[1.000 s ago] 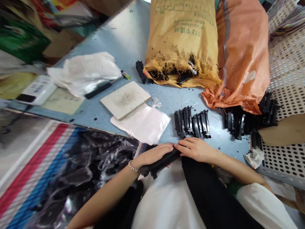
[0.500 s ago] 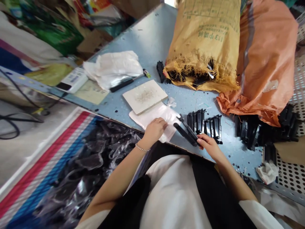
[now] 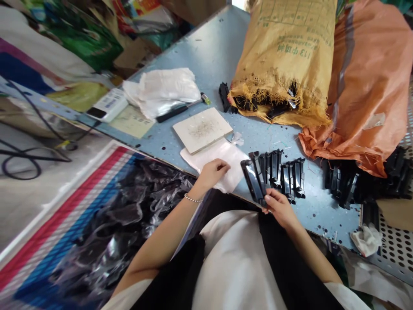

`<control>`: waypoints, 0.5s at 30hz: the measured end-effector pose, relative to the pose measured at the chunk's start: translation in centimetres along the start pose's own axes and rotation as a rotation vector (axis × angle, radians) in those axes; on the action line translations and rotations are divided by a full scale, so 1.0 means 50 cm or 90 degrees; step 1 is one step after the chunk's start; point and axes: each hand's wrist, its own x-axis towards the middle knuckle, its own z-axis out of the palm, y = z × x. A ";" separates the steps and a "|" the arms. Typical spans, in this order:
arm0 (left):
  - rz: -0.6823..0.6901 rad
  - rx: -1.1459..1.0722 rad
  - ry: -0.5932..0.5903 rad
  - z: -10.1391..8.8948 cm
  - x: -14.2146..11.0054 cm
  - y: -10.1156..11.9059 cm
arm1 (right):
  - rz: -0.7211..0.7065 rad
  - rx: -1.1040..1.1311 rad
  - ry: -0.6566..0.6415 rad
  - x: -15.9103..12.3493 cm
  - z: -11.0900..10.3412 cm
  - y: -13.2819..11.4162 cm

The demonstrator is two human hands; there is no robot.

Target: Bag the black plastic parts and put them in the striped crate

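Note:
My right hand (image 3: 280,209) is closed round the near ends of two long black plastic parts (image 3: 253,178), held side by side at a tilt over the table's front edge. More such black parts (image 3: 285,172) lie in a row just beyond that hand. My left hand (image 3: 213,174) is over a flat stack of clear plastic bags (image 3: 235,172), its fingers curled in against the thumb. Whether a bag edge is pinched there I cannot make out. A pale square board (image 3: 203,129) rests on the far part of the bags.
A yellow woven sack (image 3: 284,56) and an orange sack (image 3: 371,86) stand at the back right, with black parts spilling out. White bags (image 3: 164,90) and a black pen-like tool (image 3: 172,113) lie left. Below left, a striped bin (image 3: 74,215) holds bagged black parts.
My right hand has turned the two black parts more upright, so their broad faces show. The left hand's fingers have lifted slightly off the bag edge. The view has shifted a little.

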 end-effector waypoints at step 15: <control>0.292 0.320 0.018 -0.018 -0.040 -0.019 | -0.245 -0.619 0.094 0.004 0.033 0.013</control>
